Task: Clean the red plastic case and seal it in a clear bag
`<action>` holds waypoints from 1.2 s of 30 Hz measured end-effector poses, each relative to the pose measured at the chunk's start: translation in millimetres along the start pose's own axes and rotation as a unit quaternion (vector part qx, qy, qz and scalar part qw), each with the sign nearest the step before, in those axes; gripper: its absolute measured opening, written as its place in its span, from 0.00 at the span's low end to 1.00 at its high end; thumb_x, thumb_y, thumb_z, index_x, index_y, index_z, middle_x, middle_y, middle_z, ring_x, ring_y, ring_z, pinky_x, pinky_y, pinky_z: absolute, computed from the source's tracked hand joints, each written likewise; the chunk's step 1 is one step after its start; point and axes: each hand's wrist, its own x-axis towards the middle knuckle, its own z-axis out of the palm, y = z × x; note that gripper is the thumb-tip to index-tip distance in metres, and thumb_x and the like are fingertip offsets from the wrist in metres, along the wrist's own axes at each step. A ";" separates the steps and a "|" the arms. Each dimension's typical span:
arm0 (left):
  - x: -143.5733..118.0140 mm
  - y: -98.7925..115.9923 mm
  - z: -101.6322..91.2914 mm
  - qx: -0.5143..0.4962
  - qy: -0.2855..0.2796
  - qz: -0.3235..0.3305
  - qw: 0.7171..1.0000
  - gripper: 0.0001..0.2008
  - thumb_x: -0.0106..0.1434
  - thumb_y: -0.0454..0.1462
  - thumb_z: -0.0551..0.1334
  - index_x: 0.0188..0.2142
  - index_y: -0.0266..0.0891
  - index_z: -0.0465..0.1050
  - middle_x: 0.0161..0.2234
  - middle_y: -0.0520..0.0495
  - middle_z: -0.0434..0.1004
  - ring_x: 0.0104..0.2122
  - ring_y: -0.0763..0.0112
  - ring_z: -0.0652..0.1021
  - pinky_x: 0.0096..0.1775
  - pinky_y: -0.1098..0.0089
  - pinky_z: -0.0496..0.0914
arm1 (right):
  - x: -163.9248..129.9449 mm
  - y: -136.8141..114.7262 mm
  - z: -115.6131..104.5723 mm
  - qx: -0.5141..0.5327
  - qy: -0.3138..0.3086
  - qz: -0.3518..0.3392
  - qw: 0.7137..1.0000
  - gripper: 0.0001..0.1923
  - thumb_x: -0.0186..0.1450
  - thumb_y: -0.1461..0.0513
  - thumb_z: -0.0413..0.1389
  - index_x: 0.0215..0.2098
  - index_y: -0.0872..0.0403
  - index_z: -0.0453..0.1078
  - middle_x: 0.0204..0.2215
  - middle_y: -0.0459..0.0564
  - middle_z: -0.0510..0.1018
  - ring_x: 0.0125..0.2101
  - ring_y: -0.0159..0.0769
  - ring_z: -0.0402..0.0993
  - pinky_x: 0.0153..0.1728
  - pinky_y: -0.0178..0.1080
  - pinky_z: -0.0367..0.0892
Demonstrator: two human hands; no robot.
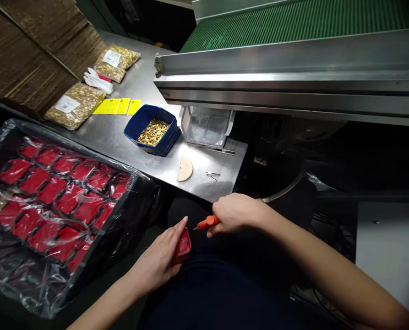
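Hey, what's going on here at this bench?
A person sits at a metal table beside a green conveyor. The left hand holds a small red piece low in front of them, and the right hand grips an orange-handled tool pointed toward it. A plastic-lined tray of similar red pieces sits to the left. On the table are a blue bin of small gold bits, bagged gold bits and yellow tags.

Three bags of gold parts (74, 105), four yellow cards (117, 106), one blue bin (140, 123).
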 end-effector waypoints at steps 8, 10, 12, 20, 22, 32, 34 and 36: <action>7.6 0.2 17.7 -0.675 0.052 -0.313 0.666 0.44 0.63 0.54 0.62 0.73 0.48 0.46 0.53 0.35 0.80 0.47 0.42 0.82 0.54 0.42 0.72 | -45.4 -24.9 38.2 0.001 0.075 -0.010 0.997 0.32 0.67 0.37 0.51 0.30 0.55 0.77 0.25 0.55 0.81 0.25 0.45 0.79 0.24 0.38 0.61; 5.3 -4.7 22.1 -0.737 0.001 -0.274 0.618 0.50 0.61 0.55 0.62 0.74 0.43 0.40 0.51 0.32 0.81 0.51 0.40 0.81 0.59 0.41 0.66 | -50.7 -12.0 51.9 0.006 0.074 -0.009 0.997 0.27 0.67 0.41 0.53 0.33 0.55 0.75 0.26 0.53 0.81 0.26 0.44 0.79 0.27 0.39 0.63; 3.9 -12.0 21.6 -0.764 -0.019 -0.221 0.606 0.53 0.60 0.57 0.61 0.74 0.40 0.35 0.52 0.30 0.80 0.56 0.37 0.77 0.62 0.39 0.62 | -54.2 14.5 61.3 -0.011 0.096 -0.006 0.995 0.14 0.66 0.52 0.57 0.38 0.55 0.74 0.31 0.52 0.81 0.31 0.44 0.79 0.37 0.42 0.67; 44.8 0.2 1.3 -0.694 0.020 -0.151 0.704 0.40 0.67 0.47 0.63 0.73 0.45 0.48 0.61 0.34 0.73 0.53 0.52 0.80 0.52 0.58 0.74 | -26.1 173.0 56.6 -0.227 0.235 0.156 0.932 0.23 0.64 0.71 0.51 0.57 0.55 0.67 0.63 0.66 0.66 0.54 0.53 0.70 0.51 0.48 0.63; 64.3 15.1 2.4 -0.665 0.043 -0.143 0.732 0.37 0.66 0.44 0.65 0.71 0.46 0.54 0.61 0.37 0.73 0.52 0.54 0.79 0.51 0.59 0.75 | -6.3 201.2 54.3 -0.228 0.233 0.190 0.926 0.25 0.68 0.72 0.44 0.62 0.54 0.64 0.64 0.67 0.65 0.47 0.48 0.76 0.43 0.44 0.66; 134.7 26.5 15.2 -0.391 0.193 -0.096 0.895 0.27 0.67 0.53 0.61 0.59 0.43 0.64 0.52 0.42 0.77 0.49 0.55 0.78 0.52 0.58 0.71 | 34.9 241.2 60.1 -0.200 0.271 0.266 0.903 0.28 0.70 0.71 0.41 0.66 0.53 0.61 0.50 0.64 0.76 0.43 0.45 0.80 0.37 0.40 0.67; 142.0 25.3 11.4 -0.366 0.206 -0.088 0.903 0.27 0.68 0.54 0.60 0.59 0.43 0.65 0.53 0.42 0.76 0.52 0.53 0.77 0.54 0.58 0.69 | 26.1 234.4 59.9 -0.191 0.290 0.278 0.896 0.29 0.70 0.71 0.42 0.68 0.53 0.58 0.50 0.63 0.77 0.43 0.45 0.80 0.37 0.40 0.68; 147.8 26.3 4.6 -0.332 0.217 -0.077 0.915 0.27 0.67 0.54 0.61 0.60 0.44 0.66 0.54 0.41 0.76 0.53 0.52 0.75 0.57 0.57 0.65 | 12.1 223.4 62.8 -0.177 0.312 0.294 0.886 0.29 0.71 0.69 0.44 0.70 0.54 0.54 0.49 0.63 0.77 0.42 0.45 0.80 0.37 0.40 0.69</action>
